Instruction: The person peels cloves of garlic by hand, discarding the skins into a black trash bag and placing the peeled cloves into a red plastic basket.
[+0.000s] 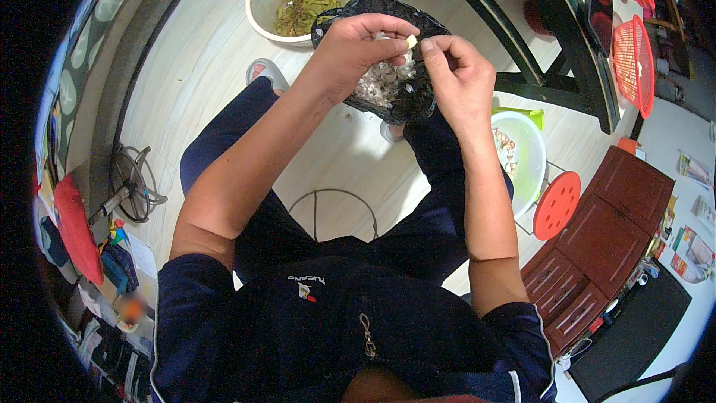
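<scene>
My left hand (358, 42) pinches a pale peeled clove (411, 41), probably garlic, between thumb and fingers. Close beside it is my right hand (461, 75), its thumb and index fingertip drawn together; whether a scrap of skin is between them is too small to tell. Both hands are above a black plastic bag (411, 11) that lies open between my knees. Inside the bag is a heap of whitish papery skins (380, 87), partly hidden by my left hand.
A cream bucket (254, 8) with green plant pieces stands beyond the bag. To the right are a pale basin (528, 157) with reddish-white pieces, a red round stool (556, 205) and a dark wooden frame (582, 61). A wheeled chair base (131, 184) stands at left.
</scene>
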`<state>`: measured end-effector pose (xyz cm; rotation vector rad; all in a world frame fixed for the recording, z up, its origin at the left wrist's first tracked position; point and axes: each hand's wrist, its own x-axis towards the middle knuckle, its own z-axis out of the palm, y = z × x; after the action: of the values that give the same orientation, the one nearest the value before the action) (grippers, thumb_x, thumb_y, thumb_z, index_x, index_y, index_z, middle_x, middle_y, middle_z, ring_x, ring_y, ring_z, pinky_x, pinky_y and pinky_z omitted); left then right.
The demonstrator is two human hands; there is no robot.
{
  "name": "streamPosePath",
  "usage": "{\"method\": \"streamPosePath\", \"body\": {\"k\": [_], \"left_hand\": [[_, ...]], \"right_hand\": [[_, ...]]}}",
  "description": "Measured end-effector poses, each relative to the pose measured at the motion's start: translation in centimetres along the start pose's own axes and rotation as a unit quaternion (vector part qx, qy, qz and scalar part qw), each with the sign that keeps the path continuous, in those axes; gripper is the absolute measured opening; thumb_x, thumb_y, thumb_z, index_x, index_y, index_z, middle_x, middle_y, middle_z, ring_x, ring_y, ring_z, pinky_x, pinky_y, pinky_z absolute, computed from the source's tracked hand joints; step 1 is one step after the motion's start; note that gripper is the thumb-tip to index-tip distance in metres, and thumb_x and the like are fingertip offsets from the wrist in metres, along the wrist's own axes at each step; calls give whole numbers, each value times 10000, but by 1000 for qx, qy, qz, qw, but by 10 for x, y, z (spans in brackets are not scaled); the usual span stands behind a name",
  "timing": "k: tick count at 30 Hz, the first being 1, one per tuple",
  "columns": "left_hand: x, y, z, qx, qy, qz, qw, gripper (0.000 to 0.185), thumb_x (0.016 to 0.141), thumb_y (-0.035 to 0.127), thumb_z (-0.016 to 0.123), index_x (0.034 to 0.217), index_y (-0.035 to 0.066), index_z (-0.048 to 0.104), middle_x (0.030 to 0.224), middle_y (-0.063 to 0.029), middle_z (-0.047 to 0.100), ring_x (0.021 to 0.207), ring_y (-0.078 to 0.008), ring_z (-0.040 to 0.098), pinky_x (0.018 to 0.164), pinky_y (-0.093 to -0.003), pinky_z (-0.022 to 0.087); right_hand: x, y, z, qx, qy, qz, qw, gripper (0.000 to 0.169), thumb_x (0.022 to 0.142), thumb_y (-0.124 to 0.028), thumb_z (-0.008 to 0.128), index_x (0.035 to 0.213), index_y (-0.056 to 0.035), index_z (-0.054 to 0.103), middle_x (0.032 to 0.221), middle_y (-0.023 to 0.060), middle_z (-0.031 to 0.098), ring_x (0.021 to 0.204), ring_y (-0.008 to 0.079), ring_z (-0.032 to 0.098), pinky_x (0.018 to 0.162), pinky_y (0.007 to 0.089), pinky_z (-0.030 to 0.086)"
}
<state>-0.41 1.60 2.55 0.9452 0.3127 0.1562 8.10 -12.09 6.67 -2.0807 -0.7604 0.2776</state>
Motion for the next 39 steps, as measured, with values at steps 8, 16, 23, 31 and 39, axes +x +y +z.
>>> {"method": "streamPosePath", "body": {"k": [8, 16, 23, 31, 39], "left_hand": [[0, 7, -3, 232, -15, 77, 970, 202, 806, 50, 599, 1005, 16, 614, 887, -21, 615, 747, -75, 558, 649, -215, 473], [0, 8, 0, 354, -19, 192, 915, 146, 802, 22, 592, 947, 6, 603, 876, -13, 603, 746, -79, 549, 629, -213, 459], [-4, 11, 5, 384, -19, 210, 899, 133, 780, 10, 609, 912, 7, 599, 843, -15, 599, 753, -85, 553, 653, -212, 458], [-3, 11, 5, 258, 14, 111, 960, 153, 779, 82, 629, 914, 15, 652, 801, -38, 643, 611, -72, 569, 565, -215, 462], [-3, 7, 7, 232, 18, 123, 965, 162, 791, 85, 640, 936, 15, 660, 862, -34, 624, 645, -70, 544, 557, -202, 444]], "right_hand": [[-1, 6, -2, 118, -41, 46, 991, 174, 769, -166, 649, 829, -3, 659, 676, 45, 624, 554, 80, 521, 526, 234, 427], [-1, 5, -5, 113, -47, 75, 990, 174, 749, -161, 654, 803, 4, 661, 646, 29, 620, 553, 51, 507, 525, 217, 426], [-4, 9, 4, 70, -2, 26, 997, 130, 668, -124, 642, 707, -1, 624, 630, 42, 605, 575, 65, 528, 561, 234, 449], [-2, 4, 2, 213, -24, 132, 968, 146, 707, -90, 623, 793, 28, 617, 696, 23, 614, 633, 64, 551, 587, 214, 456], [-1, 4, 8, 249, -11, 144, 958, 142, 747, -90, 606, 814, 34, 609, 713, 17, 606, 626, 54, 532, 574, 201, 445]]}}
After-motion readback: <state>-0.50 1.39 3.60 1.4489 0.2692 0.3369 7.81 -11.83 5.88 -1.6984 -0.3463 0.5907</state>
